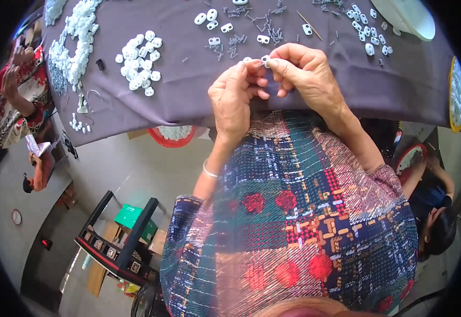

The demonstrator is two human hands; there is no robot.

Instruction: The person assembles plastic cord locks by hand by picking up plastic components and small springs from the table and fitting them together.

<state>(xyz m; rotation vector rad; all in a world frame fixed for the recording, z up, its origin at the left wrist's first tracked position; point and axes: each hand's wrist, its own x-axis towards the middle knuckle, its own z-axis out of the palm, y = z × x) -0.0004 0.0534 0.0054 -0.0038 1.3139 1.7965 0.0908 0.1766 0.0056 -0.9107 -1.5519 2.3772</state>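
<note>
My left hand [234,98] and my right hand [305,74] meet at the near edge of a table covered in purple-grey cloth [188,90]. Together their fingertips pinch a small white plastic part [264,61]. Beyond my fingers lie several loose white plastic parts [212,21] and a scatter of small metal screws [264,26]. A thin wooden stick [309,25] rests to the right of the screws.
A pile of white parts [140,61] sits at left, a bigger heap [74,42] at far left. More parts [368,34] lie at right beside a white dish [407,18]. A yellow-rimmed tray [458,95] sits at right. Other people sit at left [14,90] and right [436,211].
</note>
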